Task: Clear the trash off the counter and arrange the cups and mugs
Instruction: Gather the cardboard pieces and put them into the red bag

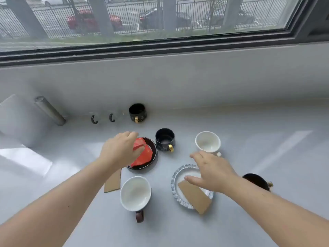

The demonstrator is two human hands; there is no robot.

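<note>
My left hand (120, 150) is closed around a red wrapper (144, 155) that lies on a black saucer (154, 158). My right hand (211, 171) hovers with fingers spread over a scalloped white saucer (175, 177) holding a brown cardboard piece (195, 197). Another cardboard piece (113, 182) lies flat beside my left forearm. A black mug with a gold handle (165, 141) stands behind the saucers, and a second one (137, 112) stands by the wall. One white cup (208, 141) is at the right, another white cup with a dark handle (135, 193) is nearest me. A dark mug (256, 180) is partly hidden behind my right forearm.
Two clear glass cups with dark handles (102, 117) stand against the wall. A grey cylinder (49, 110) leans at the back left. A small white scrap (219, 154) lies by the right white cup. The grey counter (267, 139) runs under a wide window.
</note>
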